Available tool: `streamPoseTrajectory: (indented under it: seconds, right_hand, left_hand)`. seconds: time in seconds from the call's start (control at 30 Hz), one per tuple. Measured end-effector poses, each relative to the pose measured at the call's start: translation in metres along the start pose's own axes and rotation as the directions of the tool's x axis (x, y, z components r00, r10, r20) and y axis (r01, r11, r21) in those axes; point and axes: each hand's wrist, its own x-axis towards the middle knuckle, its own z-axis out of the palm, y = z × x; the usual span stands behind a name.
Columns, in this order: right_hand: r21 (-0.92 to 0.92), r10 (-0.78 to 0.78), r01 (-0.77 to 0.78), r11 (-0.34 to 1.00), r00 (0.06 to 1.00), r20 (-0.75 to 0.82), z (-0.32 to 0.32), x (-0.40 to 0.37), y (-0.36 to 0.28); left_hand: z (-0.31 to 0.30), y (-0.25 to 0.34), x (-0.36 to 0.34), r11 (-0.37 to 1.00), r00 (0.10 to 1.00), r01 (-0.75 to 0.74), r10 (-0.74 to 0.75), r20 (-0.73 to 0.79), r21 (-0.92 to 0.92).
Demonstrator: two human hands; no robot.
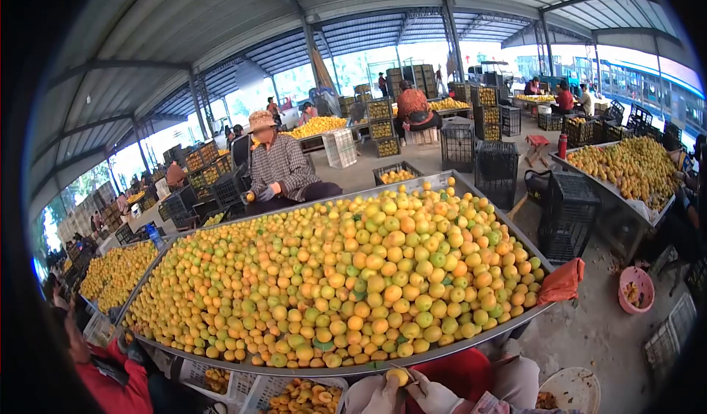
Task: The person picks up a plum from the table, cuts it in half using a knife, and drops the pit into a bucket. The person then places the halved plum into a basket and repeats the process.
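Note:
At the bottom of the head view, my left hand [384,398] in a pale glove is closed around a yellow apricot [398,376]. Close beside it on the right, my gloved right hand [434,396] has its fingers pinched together near the fruit. Whatever those fingers hold, if anything, is too small to make out. Both hands are over my lap, just in front of a metal-rimmed table [508,331] heaped with yellow and orange apricots [346,267]. A red basin [468,370] sits behind my right hand, partly hidden.
White crates [254,398] with split apricots stand at lower left. A round pale container [573,390] and a pink basket [636,290] are on the right. Opposite sits a person in a checked shirt [283,165]; a red sleeve [110,384] shows at left. Black crates [567,215] stand beyond the table.

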Motion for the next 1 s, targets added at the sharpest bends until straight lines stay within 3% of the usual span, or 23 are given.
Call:
streamPoseTrajectory:
  seconds: [0.03,0.07,0.13,0.17,0.2,0.27,0.33,0.4,0.47,0.53,0.63,0.73,0.77,0.8,0.9,1.0]
  right_hand:
    - [0.02,-0.106,0.108,0.994,0.991,-0.081,0.001,0.002,0.0]
    - [0.026,-0.095,0.097,0.995,0.993,-0.074,-0.002,0.002,0.0]
    - [-0.007,0.046,-0.045,0.999,0.991,0.124,-0.018,0.002,-0.016]
    - [0.076,-0.043,0.037,0.996,0.996,0.076,-0.007,0.003,0.008]
    - [0.017,0.101,-0.105,0.994,0.982,0.162,-0.019,0.003,-0.01]
    - [0.03,-0.148,0.147,0.989,0.989,0.015,-0.017,0.003,-0.003]
    - [0.036,-0.151,0.15,0.988,0.988,0.025,-0.025,0.001,-0.008]
    - [0.052,-0.318,0.323,0.945,0.945,-0.078,-0.027,0.0,-0.01]
    - [-0.078,-0.225,0.221,0.972,0.973,-0.044,-0.033,-0.003,-0.017]
    - [-0.04,-0.26,0.257,0.965,0.96,-0.101,-0.029,-0.001,-0.011]
    - [-0.063,-0.264,0.258,0.964,0.957,-0.122,-0.039,-0.001,-0.027]
    - [-0.057,-0.341,0.336,0.94,0.93,-0.137,-0.049,-0.007,-0.042]
    - [-0.05,-0.337,0.334,0.941,0.935,-0.108,-0.052,-0.009,-0.043]
    - [-0.05,-0.336,0.332,0.942,0.936,-0.108,-0.054,-0.011,-0.046]
    - [-0.072,-0.314,0.31,0.948,0.949,-0.042,-0.064,-0.015,-0.057]
    - [-0.118,-0.321,0.321,0.94,0.947,0.021,-0.072,-0.019,-0.061]
  left_hand:
    - [-0.002,-0.001,0.003,0.988,0.993,0.114,-0.113,0.016,-0.101]
    - [-0.004,0.001,0.004,0.987,0.992,0.125,-0.123,0.024,-0.101]
    - [-0.011,0.011,0.013,0.884,0.957,0.289,-0.277,0.085,-0.367]
    - [-0.012,0.015,0.014,0.9,0.965,0.245,-0.263,-0.003,-0.36]
    - [-0.007,0.025,0.016,0.798,0.978,0.169,-0.21,-0.004,-0.579]
    - [-0.002,0.017,0.021,0.795,0.994,0.023,-0.081,-0.069,-0.606]
    - [-0.015,0.034,0.024,0.789,0.994,0.076,-0.107,-0.016,-0.609]
    - [-0.028,0.043,0.026,0.881,0.998,0.063,-0.045,0.049,-0.469]
    - [-0.027,0.048,0.028,0.817,0.999,0.023,0.004,0.044,-0.576]
    - [-0.026,0.059,0.029,0.745,1.0,0.011,-0.008,0.008,-0.667]
    - [-0.028,0.068,0.026,0.698,0.995,0.101,-0.07,0.073,-0.709]
    - [-0.034,0.076,0.026,0.543,0.999,0.032,-0.007,0.033,-0.839]
    - [-0.042,0.082,0.024,0.634,0.994,0.106,-0.064,0.084,-0.766]
    - [-0.044,0.082,0.023,0.633,0.994,0.107,-0.065,0.085,-0.767]
    - [-0.051,0.085,0.019,0.575,0.999,0.04,0.0,0.049,-0.817]
    - [-0.059,0.092,0.022,0.477,0.993,0.088,0.029,0.116,-0.874]
